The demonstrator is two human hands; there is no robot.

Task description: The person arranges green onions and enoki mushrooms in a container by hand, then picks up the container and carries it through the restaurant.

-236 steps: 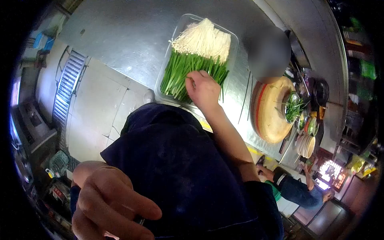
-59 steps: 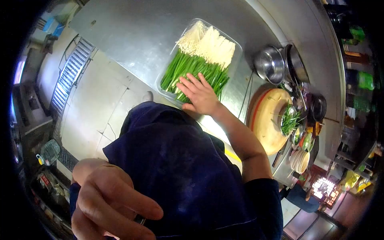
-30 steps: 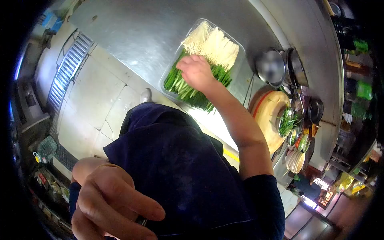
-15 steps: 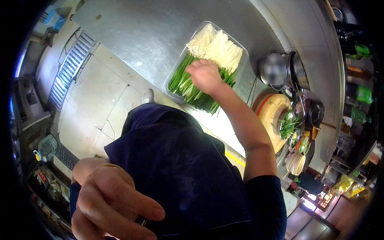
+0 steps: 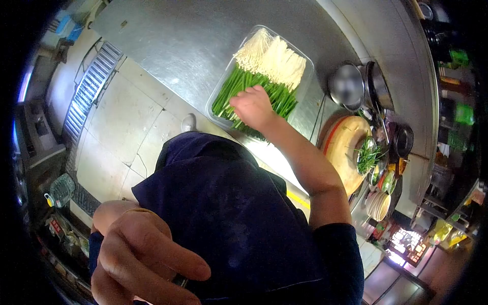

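Observation:
A clear plastic tray (image 5: 210, 108) on the metal worktop holds white enoki mushrooms (image 5: 274, 57) at its far end and long green stalks (image 5: 239, 84) at its near end. Over the stalks my right hand (image 5: 252, 108) is closed, its fingers bent and touching them; what lies beneath its fingertips is hidden. Large in the lower left foreground, my left hand (image 5: 145, 254) has its fingers curled, away from the tray. A small dark, shiny bit shows between those fingers, too little to name.
The metal worktop (image 5: 168, 35) carries a round wooden board (image 5: 348, 147), metal bowls (image 5: 346, 86), a dish of cut greens (image 5: 367, 155) and stacked pale bowls (image 5: 378, 205) along the right. A floor grate (image 5: 91, 89) and tiled floor (image 5: 127, 117) lie at the left.
My right hand, spread flat on the stalks two seconds ago, has curled, moved toward the mushrooms and come slightly back toward the tray's near edge. A person at the lower right has left the view.

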